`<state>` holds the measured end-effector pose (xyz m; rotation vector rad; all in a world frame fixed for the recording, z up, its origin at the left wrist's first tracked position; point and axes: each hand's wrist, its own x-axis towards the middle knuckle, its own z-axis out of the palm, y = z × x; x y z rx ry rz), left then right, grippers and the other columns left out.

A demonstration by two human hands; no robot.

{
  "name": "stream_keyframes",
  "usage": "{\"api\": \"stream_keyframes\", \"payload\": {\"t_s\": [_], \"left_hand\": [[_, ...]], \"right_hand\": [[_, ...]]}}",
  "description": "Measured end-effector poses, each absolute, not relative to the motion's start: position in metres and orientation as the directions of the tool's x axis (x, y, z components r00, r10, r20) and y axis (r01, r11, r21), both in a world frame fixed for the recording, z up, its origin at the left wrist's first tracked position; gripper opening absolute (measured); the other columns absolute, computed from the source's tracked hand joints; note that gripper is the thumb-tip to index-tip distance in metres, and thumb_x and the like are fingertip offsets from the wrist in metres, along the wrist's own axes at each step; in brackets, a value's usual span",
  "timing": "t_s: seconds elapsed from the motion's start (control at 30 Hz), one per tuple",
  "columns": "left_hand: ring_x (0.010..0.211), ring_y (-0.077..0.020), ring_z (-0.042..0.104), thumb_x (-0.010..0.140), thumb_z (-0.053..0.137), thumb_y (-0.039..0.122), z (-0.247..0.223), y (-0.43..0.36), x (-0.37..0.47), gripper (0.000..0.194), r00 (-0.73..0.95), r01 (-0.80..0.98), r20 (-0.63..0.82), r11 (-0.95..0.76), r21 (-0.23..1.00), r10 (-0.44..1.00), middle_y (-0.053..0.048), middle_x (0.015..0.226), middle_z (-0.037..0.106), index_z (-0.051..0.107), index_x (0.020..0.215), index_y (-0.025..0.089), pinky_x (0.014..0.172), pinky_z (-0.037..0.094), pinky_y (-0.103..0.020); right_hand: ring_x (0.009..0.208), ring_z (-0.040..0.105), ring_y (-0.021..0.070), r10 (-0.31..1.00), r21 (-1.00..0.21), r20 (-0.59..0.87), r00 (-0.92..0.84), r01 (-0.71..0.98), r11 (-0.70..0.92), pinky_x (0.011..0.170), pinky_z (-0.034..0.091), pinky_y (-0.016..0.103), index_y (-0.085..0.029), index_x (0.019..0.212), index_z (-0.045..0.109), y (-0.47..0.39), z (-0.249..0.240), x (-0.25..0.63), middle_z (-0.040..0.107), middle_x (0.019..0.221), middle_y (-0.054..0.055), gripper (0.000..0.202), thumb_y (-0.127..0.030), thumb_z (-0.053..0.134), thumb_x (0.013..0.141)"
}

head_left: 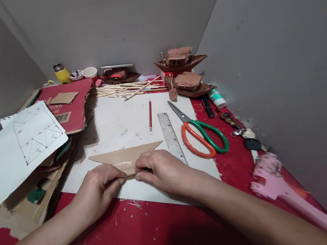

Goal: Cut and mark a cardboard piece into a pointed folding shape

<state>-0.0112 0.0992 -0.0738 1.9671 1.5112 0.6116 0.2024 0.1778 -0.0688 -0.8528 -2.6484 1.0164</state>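
Note:
A boat-shaped piece of brown cardboard [121,152] lies in front of me on a white sheet [114,118], its pointed ends toward left and right. A shiny wet-looking streak runs along its middle. My left hand [99,187] pinches the near edge of the cardboard between thumb and fingers. Close beside it, my right hand [164,171] pinches the same edge, fingers curled over it. The part between the fingertips is mostly hidden. Behind my right hand lie a steel ruler [173,139], a red pencil [150,115] and large scissors [199,132] with green and orange handles.
Brown model boats [188,85] stand at the back, near thin wooden sticks [125,89]. On the left, cardboard pieces [39,210] are stacked under a paper with a drawn pattern [25,149]. A pink glue gun [290,189] lies at right on the red table [138,235].

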Motion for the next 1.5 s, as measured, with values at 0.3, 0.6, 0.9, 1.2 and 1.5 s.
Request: {"api": "stream_keyframes", "payload": {"t_s": [0.3,0.6,0.9,1.2,1.5], "left_hand": [[0.075,-0.017,0.063,0.088,0.061,0.017,-0.074,0.092,-0.011,0.01,0.19,0.679,0.097,-0.201,0.706,0.977,-0.002,0.079,0.071,0.07,0.083,0.021,0.07,0.047,-0.029],[0.065,-0.0153,0.056,0.092,0.057,0.023,-0.067,0.101,-0.012,0.025,0.308,0.635,-0.007,-0.199,0.747,0.951,0.0,0.067,0.061,0.056,0.067,0.02,0.063,0.042,-0.028],[0.068,-0.016,0.056,0.091,0.055,0.024,-0.066,0.1,-0.013,0.019,0.291,0.666,-0.074,-0.146,0.732,0.954,-0.001,0.07,0.063,0.062,0.074,0.02,0.064,0.041,-0.027],[0.067,-0.0163,0.057,0.091,0.055,0.02,-0.072,0.09,-0.012,0.018,0.28,0.78,0.081,-0.276,0.562,0.956,-0.001,0.07,0.064,0.065,0.076,0.019,0.063,0.042,-0.027],[0.074,-0.0211,0.062,0.093,0.046,0.008,-0.086,0.058,-0.009,0.025,0.513,0.78,0.421,-0.611,0.134,0.748,-0.009,0.085,0.071,0.066,0.104,0.016,0.067,0.05,-0.034]], "right_hand": [[0.074,0.056,0.0178,0.584,-0.621,-0.001,-0.811,0.458,0.636,0.067,0.037,0.027,-0.016,0.079,0.067,0.173,-0.071,0.203,0.063,0.08,0.004,0.014,-0.02,0.06,0.09],[0.076,0.054,0.0171,0.551,-0.671,-0.023,-0.834,0.422,0.61,0.068,0.036,0.027,-0.016,0.075,0.065,0.174,-0.069,0.206,0.062,0.08,0.003,0.015,-0.016,0.061,0.089],[0.072,0.054,0.0165,0.573,-0.666,-0.065,-0.817,0.463,0.585,0.063,0.033,0.027,-0.017,0.076,0.066,0.174,-0.071,0.204,0.065,0.08,0.004,0.015,-0.019,0.059,0.09],[0.067,0.054,0.0151,0.602,-0.676,-0.067,-0.795,0.48,0.559,0.06,0.033,0.025,-0.017,0.073,0.068,0.172,-0.063,0.202,0.066,0.074,0.002,0.008,-0.017,0.066,0.081],[0.1,0.061,0.0261,0.746,-0.629,0.064,-0.663,0.554,0.546,0.086,0.045,0.036,-0.013,0.109,0.068,0.199,-0.053,0.223,0.069,0.111,0.016,0.025,-0.027,0.057,0.092]]}}
